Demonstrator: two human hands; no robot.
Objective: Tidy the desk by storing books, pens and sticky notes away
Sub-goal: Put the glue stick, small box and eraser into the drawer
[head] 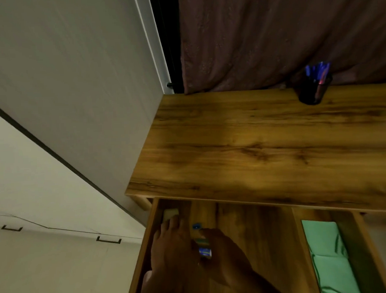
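An open wooden drawer (253,232) sits under the desk top (265,143). My left hand (170,247) reaches into its left compartment, with straight fingertips touching a pale sticky note pad (171,213). My right hand (227,253) stretches over the neighbouring narrow compartment, its fingers pointing at small coloured sticky pads: a blue one (196,226), a teal one (201,241) and a blue-purple one (205,252). Blur and shadow hide whether its fingers touch them. A black pen cup (313,90) with blue pens stands at the desk's back right.
Green items (325,251) fill the drawer's right compartment. A brown curtain (282,31) hangs behind the desk. A grey wall panel (74,85) stands to the left, with pale floor and a cabinet front with dark handles (108,239) below it.
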